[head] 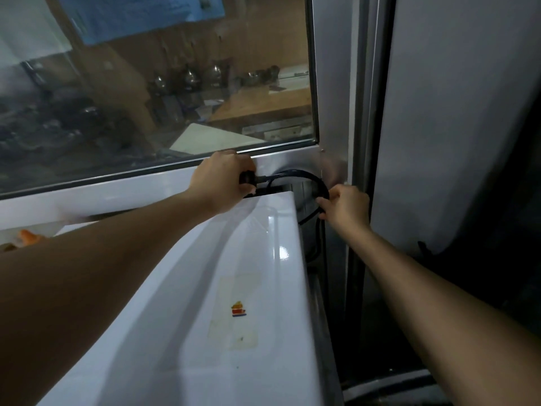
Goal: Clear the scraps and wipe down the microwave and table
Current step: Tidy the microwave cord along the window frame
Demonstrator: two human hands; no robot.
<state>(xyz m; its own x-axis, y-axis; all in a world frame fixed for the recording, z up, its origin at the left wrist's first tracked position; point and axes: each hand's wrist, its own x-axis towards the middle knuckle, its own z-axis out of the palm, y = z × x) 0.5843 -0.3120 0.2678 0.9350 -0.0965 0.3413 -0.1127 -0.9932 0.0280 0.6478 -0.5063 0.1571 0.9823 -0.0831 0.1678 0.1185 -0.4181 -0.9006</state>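
The white microwave [205, 288] fills the lower middle of the head view, seen from above, with a small coloured sticker [238, 309] on its top. Behind its far right corner a black power cord [307, 177] curves in a loop. My left hand [222, 177] reaches over the microwave's top and is closed on the black plug [248, 178] at the cord's end, close to the wall. My right hand [345, 209] grips the cord's loop at the microwave's right rear corner.
A large window [161, 83] with a metal frame rises just behind the microwave. A grey metal panel [453, 127] stands on the right, with a narrow dark gap beside the microwave. An orange object [27, 237] lies at the far left.
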